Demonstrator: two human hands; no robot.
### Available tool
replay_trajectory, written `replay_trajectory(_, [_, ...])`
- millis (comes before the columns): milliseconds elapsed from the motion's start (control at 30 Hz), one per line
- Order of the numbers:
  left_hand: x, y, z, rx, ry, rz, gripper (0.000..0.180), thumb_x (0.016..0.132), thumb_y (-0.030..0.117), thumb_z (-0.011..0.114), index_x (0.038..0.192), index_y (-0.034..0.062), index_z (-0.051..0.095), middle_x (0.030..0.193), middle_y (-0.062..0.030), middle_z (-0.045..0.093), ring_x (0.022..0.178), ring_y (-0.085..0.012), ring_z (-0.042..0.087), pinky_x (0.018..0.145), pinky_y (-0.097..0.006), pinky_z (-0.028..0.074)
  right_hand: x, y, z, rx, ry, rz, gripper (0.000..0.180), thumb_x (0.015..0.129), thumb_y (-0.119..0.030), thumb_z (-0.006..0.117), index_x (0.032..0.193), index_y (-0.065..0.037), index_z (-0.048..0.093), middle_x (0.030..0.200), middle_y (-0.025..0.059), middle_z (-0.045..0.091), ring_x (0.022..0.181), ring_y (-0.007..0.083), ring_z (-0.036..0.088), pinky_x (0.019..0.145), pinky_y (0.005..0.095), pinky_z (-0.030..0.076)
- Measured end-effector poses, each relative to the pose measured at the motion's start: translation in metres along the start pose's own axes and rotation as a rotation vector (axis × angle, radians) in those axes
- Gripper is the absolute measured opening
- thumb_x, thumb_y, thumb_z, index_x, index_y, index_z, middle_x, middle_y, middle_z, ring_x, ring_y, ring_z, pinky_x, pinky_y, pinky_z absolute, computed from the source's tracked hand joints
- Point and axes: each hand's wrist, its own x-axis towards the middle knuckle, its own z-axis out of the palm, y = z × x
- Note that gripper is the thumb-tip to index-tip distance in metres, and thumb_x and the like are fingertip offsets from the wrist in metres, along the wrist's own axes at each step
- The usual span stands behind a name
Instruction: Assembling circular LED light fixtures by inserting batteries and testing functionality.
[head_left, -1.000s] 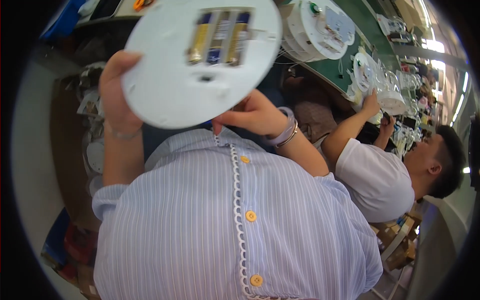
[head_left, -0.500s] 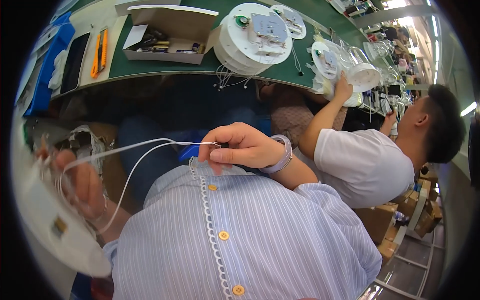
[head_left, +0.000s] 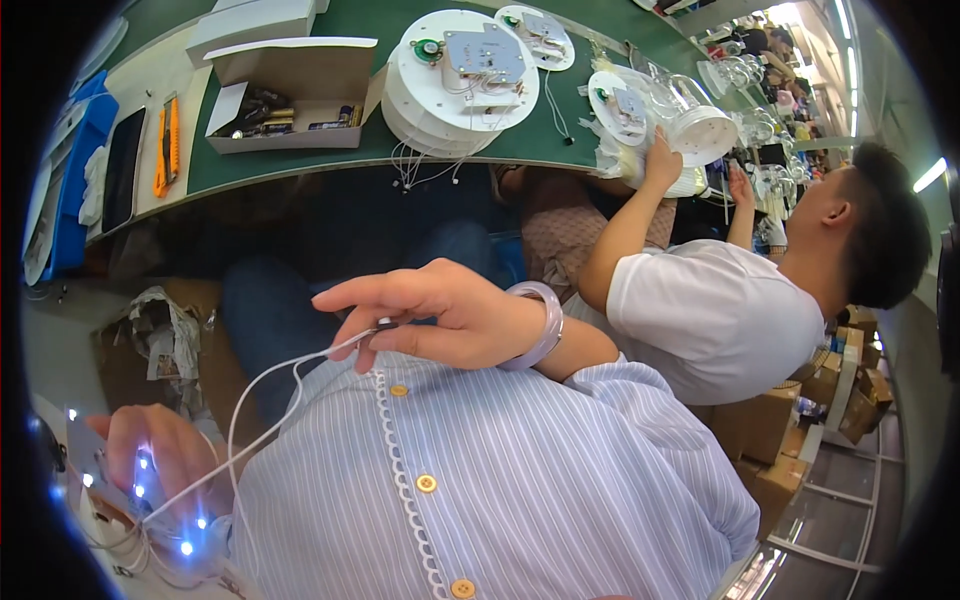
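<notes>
At the lower left, my left hand [head_left: 165, 450] is curled at a round white lamp plate [head_left: 105, 515], gripping it, with several bright bluish-white LEDs [head_left: 187, 548] lit on it. Part of the plate runs off the dark rim, and glare hides some fingers. From the plate, thin white wires [head_left: 262, 378] rise in a loop toward my right hand [head_left: 440, 312]. This hand, with a pale bangle on its wrist, pinches a small dark plug [head_left: 386, 325] at the wires' end, between thumb and fingers in front of my striped shirt. Its index finger stretches out.
On the green bench [head_left: 300, 172] are an open box of batteries [head_left: 290, 135], stacked white lamp plates [head_left: 455, 90], an orange cutter [head_left: 167, 147], a black phone [head_left: 124, 170] and a blue tray [head_left: 85, 195]. To the right, a co-worker [head_left: 700, 310] handles a white lamp part. A carton [head_left: 175, 345] stands below.
The plate has turned, dropped lower left, and now shows lit LEDs. My left hand is lower; my right hand has shifted slightly left, its index finger extended. The co-worker's far hand has risen.
</notes>
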Motion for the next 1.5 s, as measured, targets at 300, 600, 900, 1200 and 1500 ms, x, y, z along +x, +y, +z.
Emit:
replay_trajectory(300, [0.026,-0.019,0.024,0.05,-0.116,0.534,0.04,0.086,0.024,0.026,0.075,-0.0099,0.044,0.066,-0.0273,0.049,0.045,-0.0355,0.055,0.031,-0.035,0.046,0.012,-0.013,0.011,-0.054,-0.131,-0.081,0.05,0.076,0.002,0.047,0.123,-0.002,0.03,0.105,0.0122,0.053,0.087,0.021,0.057,0.072,0.0269,0.045])
replay_trajectory(600, [-0.033,0.01,0.012,-0.12,0.041,0.173,0.021,0.078,0.016,0.045,0.086,-0.0041,0.046,0.07,-0.0239,0.051,0.049,-0.0304,0.056,0.037,-0.033,0.047,0.016,-0.011,0.014,-0.022,-0.155,-0.134,0.048,0.076,0.0,0.048,0.121,0.0,0.032,0.106,0.0125,0.052,0.084,0.0213,0.057,0.071,0.0274,0.045])
replay_trajectory(900, [-0.003,-0.006,0.02,0.426,0.045,0.457,0.026,0.072,0.012,0.054,0.093,-0.0022,0.046,0.071,-0.0231,0.053,0.049,-0.0251,0.056,0.036,-0.028,0.049,0.015,-0.01,0.015,0.0,-0.129,-0.152,0.046,0.076,0.001,0.049,0.12,0.0,0.034,0.103,0.0132,0.053,0.084,0.0204,0.057,0.071,0.0278,0.046])
replay_trajectory(1200, [0.003,0.007,0.003,0.312,0.001,0.167,0.026,0.079,0.019,0.046,0.099,0.0018,0.043,0.079,-0.0326,0.046,0.048,-0.0375,0.053,0.034,-0.038,0.047,0.004,-0.01,0.003,-0.022,-0.149,0.051,0.045,0.079,-0.002,0.044,0.122,-0.002,0.031,0.113,0.0143,0.046,0.091,0.0234,0.055,0.075,0.0271,0.044])
replay_trajectory(1500, [0.066,-0.051,-0.006,0.128,0.978,-0.019,0.059,0.065,0.022,0.044,0.114,-0.0098,0.034,0.103,-0.0297,0.046,0.085,-0.0354,0.055,0.071,-0.041,0.048,-0.005,-0.009,-0.033,-1.026,0.478,-0.359,0.052,0.072,-0.004,0.052,0.121,-0.001,0.032,0.127,0.0194,0.027,0.117,0.0303,0.029,0.097,0.0361,0.018])
